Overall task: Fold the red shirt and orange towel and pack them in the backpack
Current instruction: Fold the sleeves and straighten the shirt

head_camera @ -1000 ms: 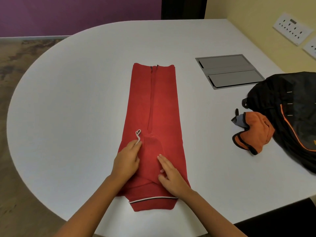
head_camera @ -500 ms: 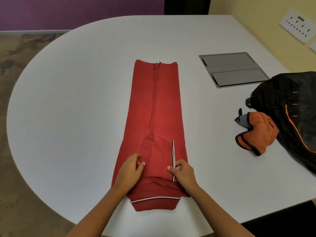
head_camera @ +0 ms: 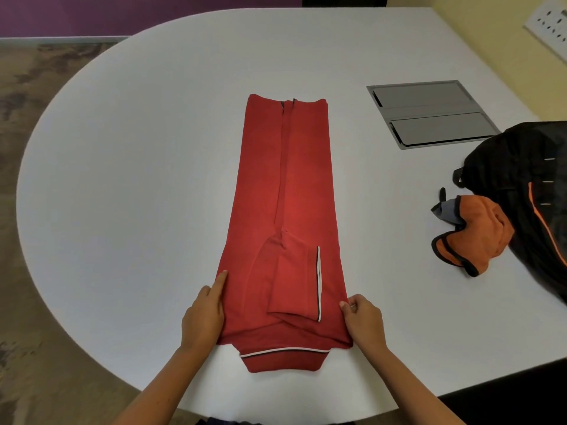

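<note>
Both hands (head_camera: 283,320) flank the red shirt's (head_camera: 285,191) near end.

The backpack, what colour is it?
The backpack is black with a thin orange stripe, seen in the head view.

White rounded table (head_camera: 153,179) with a grey recessed panel (head_camera: 431,113); wall sockets (head_camera: 549,29) on the yellow wall (head_camera: 491,41).
</note>
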### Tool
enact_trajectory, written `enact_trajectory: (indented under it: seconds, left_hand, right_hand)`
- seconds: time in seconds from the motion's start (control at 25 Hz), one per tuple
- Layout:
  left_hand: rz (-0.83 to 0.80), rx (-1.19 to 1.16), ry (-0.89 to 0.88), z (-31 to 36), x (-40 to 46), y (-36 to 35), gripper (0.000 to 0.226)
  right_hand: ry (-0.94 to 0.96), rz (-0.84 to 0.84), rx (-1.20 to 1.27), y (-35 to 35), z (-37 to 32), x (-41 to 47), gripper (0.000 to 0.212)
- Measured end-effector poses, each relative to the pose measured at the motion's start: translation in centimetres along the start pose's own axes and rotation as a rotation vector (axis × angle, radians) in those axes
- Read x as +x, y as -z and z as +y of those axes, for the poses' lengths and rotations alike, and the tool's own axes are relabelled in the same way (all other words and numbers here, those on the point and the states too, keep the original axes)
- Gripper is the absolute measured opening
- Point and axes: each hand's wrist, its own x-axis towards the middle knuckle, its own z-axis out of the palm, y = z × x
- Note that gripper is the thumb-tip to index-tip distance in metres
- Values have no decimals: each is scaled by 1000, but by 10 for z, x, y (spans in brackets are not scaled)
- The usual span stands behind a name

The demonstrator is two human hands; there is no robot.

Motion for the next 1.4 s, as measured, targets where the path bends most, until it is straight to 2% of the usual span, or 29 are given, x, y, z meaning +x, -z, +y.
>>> enact_trajectory:
  seconds: [0.2, 0.32, 0.4, 0.48, 0.56, 0.68, 0.72, 0.8, 0.84, 0.92, 1.0, 1.08, 1.16, 1.2, 1.24, 1.36, 1.4]
  left_hand:
    - [-102, 230, -16, -2, -1, 5, 59]
    - [-104, 169, -16, -6, -2, 2, 55]
    - [-22, 139, -48, -8, 0, 2, 47]
    - [121, 178, -164, -6, 11, 0, 39]
    - [157, 155, -294, 8, 24, -3, 36]
    - [-74, -31, -325, 48, 37, -10, 49]
    - [-143, -86, -283, 61, 39, -13, 50]
    - [-185, -165, -160, 84, 41, -20, 41]
    - [-189, -180, -96, 93, 41, -21, 36]
    - [-206, -234, -15, 107, 38, -21, 32]
    - [-281, -466, -55, 120, 29, -19, 28]
    - [-481, -716, -208, 133, 15, -15, 30]
    - [-669, -768, -324, 141, 2, -17, 40]
    - [-674, -730, -365, 141, -3, -21, 42]
    - [-599, -676, -399, 138, -6, -27, 41]
    - [-199, -441, -425, 120, -4, -48, 32]
    - [-137, -347, -413, 113, -2, -52, 29]
  right_hand:
    - [21, -31, -186, 2, 7, 2, 17]
    - [-6, -157, -335, 11, -1, 8, 17]
    - [2, -193, -400, 17, -8, 12, 10]
    - [88, -57, -303, 17, -17, 15, 8]
    - [166, 22, -103, 8, -35, 17, 21]
    - [99, -127, 30, -11, -66, 22, 44]
    - [102, -88, -22, -17, -72, 22, 49]
    - [209, 114, -150, -25, -80, 19, 50]
    - [283, 195, -123, -26, -82, 17, 45]
    - [335, 183, 78, -24, -87, 14, 35]
    - [272, 99, 228, -19, -90, 12, 44]
    - [198, 67, 258, -10, -88, 13, 62]
    - [112, 18, 231, 3, -78, 22, 62]
    - [64, -7, 215, 11, -70, 27, 54]
    - [22, -11, 203, 18, -62, 33, 44]
    - [-48, 64, 185, 41, -43, 46, 14]
    - [-53, 83, 178, 48, -39, 51, 9]
